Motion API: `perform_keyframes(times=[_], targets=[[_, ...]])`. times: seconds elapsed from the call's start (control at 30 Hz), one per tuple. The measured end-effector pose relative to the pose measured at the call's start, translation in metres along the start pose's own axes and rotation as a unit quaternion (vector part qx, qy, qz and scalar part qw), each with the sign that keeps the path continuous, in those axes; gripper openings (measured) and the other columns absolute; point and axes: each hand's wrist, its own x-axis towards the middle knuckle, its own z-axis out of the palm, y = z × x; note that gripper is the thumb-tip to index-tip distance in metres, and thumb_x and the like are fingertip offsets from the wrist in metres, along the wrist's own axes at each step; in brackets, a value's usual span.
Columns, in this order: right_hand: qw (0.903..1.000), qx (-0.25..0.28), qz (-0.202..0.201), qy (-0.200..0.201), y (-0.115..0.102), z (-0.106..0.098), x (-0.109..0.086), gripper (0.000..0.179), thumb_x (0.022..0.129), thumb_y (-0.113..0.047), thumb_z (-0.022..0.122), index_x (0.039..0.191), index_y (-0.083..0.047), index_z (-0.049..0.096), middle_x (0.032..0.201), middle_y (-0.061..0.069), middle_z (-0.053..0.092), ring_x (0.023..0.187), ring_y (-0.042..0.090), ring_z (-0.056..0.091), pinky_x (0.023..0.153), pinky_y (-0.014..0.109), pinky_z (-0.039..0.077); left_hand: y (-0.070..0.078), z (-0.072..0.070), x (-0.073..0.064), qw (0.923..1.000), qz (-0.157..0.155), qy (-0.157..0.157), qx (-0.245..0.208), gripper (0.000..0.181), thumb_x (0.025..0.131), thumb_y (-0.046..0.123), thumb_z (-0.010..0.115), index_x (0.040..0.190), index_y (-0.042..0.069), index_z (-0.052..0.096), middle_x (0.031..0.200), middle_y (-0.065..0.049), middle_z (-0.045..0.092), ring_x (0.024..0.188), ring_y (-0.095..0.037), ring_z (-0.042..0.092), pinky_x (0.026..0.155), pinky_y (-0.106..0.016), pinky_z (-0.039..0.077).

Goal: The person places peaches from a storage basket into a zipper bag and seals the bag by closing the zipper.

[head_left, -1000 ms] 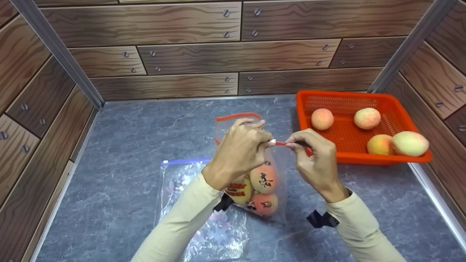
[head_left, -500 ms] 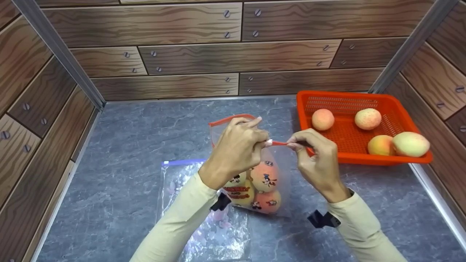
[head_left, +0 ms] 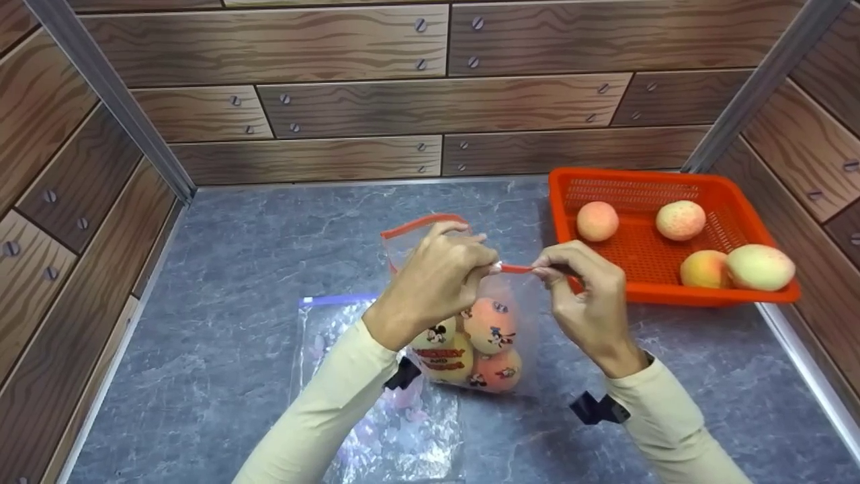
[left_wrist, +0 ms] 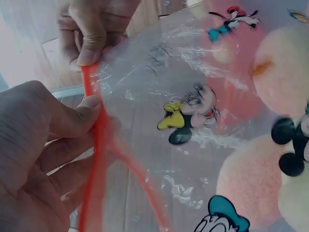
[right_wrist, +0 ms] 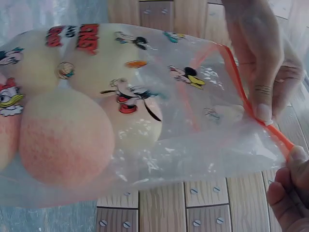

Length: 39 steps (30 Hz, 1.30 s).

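A clear zip bag with an orange-red zip edge and printed cartoon figures holds several peaches. My left hand pinches the zip edge between thumb and fingers, where a small white piece shows at the fingertips. A short way to the right, my right hand pinches the bag's corner, with a short stretch of orange strip taut between them. Beyond the left hand the bag's mouth gapes; in the left wrist view its two zip edges part below the left thumb. The peaches sit in the bag's lower part.
An orange-red basket at the back right holds several peaches, one resting on its near rim. A flat clear bag with a purple zip lies on the grey tabletop, partly under the left forearm. Wood-patterned walls enclose the back and sides.
The bag's lower part has swung slightly right and its open rim has shifted left and down. Both hands keep their pinch; the gap between them has widened slightly.
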Motion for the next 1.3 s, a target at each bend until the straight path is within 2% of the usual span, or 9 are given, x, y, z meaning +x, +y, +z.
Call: perform_keyframes(times=[0.2, 0.33, 0.43, 0.53, 0.63, 0.87, 1.07, 1.3], targets=[[0.9997, 0.021, -0.005, 0.005, 0.002, 0.003, -0.001, 0.021, 0.078, 0.025, 0.071, 0.082, 0.004, 0.07, 0.082, 0.012, 0.069, 0.068, 0.014, 0.061, 0.065, 0.017, 0.056, -0.004, 0.001, -0.003, 0.9994, 0.008, -0.02, -0.025, 0.015, 0.093, 0.014, 0.074, 0.106, 0.007, 0.079, 0.096, -0.004, 0.075, 0.091, -0.018, 0.068, 0.115, -0.042, 0.041], [0.9996, 0.026, -0.011, 0.003, 0.003, 0.003, -0.001, 0.021, 0.078, 0.025, 0.07, 0.083, 0.004, 0.07, 0.082, 0.013, 0.069, 0.068, 0.015, 0.061, 0.065, 0.017, 0.056, -0.005, 0.003, -0.003, 0.9998, 0.009, -0.012, -0.013, 0.015, 0.093, 0.02, 0.075, 0.103, 0.01, 0.081, 0.09, -0.002, 0.071, 0.085, -0.017, 0.063, 0.102, -0.036, 0.049], [0.9997, 0.019, -0.011, 0.005, 0.003, 0.002, -0.001, 0.021, 0.078, 0.025, 0.07, 0.082, 0.004, 0.07, 0.081, 0.013, 0.069, 0.067, 0.014, 0.06, 0.064, 0.016, 0.055, -0.004, 0.003, -0.001, 0.9999, 0.008, -0.004, -0.01, 0.013, 0.094, 0.021, 0.074, 0.097, 0.011, 0.081, 0.096, -0.002, 0.075, 0.091, -0.018, 0.067, 0.1, -0.035, 0.05], [0.9999, 0.006, -0.008, 0.009, 0.003, 0.001, -0.001, 0.021, 0.078, 0.024, 0.071, 0.081, 0.004, 0.07, 0.08, 0.012, 0.069, 0.07, 0.012, 0.061, 0.067, 0.016, 0.056, -0.002, 0.002, 0.001, 0.9997, 0.006, -0.009, -0.02, 0.012, 0.094, 0.02, 0.073, 0.091, 0.01, 0.08, 0.101, -0.003, 0.077, 0.103, -0.02, 0.07, 0.113, -0.038, 0.044], [0.9999, -0.004, -0.004, 0.01, 0.003, 0.001, -0.002, 0.021, 0.078, 0.024, 0.072, 0.081, 0.003, 0.07, 0.08, 0.01, 0.069, 0.072, 0.011, 0.062, 0.071, 0.016, 0.056, -0.001, 0.001, 0.003, 0.9995, 0.002, -0.017, -0.029, 0.014, 0.095, 0.017, 0.073, 0.084, 0.009, 0.077, 0.092, -0.002, 0.077, 0.11, -0.023, 0.07, 0.118, -0.041, 0.038], [0.9999, -0.005, 0.005, 0.008, 0.001, -0.001, -0.002, 0.021, 0.077, 0.023, 0.073, 0.08, 0.003, 0.069, 0.079, 0.011, 0.069, 0.073, 0.01, 0.062, 0.073, 0.016, 0.057, -0.002, -0.003, 0.0, 0.9992, -0.009, -0.022, -0.033, 0.022, 0.094, 0.015, 0.073, 0.072, 0.01, 0.072, 0.077, -0.001, 0.075, 0.118, -0.028, 0.066, 0.115, -0.041, 0.041], [0.9998, 0.001, 0.015, 0.01, -0.003, -0.003, -0.001, 0.021, 0.077, 0.024, 0.073, 0.08, 0.003, 0.069, 0.079, 0.011, 0.069, 0.074, 0.009, 0.062, 0.072, 0.016, 0.056, -0.003, -0.007, -0.002, 0.9982, -0.02, -0.03, -0.048, 0.017, 0.094, 0.017, 0.073, 0.079, 0.01, 0.077, 0.08, -0.001, 0.076, 0.121, -0.028, 0.065, 0.115, -0.04, 0.04], [0.9999, 0.004, 0.012, 0.011, -0.007, -0.006, -0.001, 0.022, 0.076, 0.024, 0.073, 0.08, 0.003, 0.069, 0.08, 0.011, 0.069, 0.076, 0.01, 0.063, 0.074, 0.018, 0.057, 0.0, -0.011, -0.005, 0.9989, -0.015, -0.03, -0.033, 0.016, 0.095, 0.017, 0.072, 0.082, 0.012, 0.079, 0.081, 0.001, 0.077, 0.121, -0.025, 0.064, 0.112, -0.04, 0.044]])
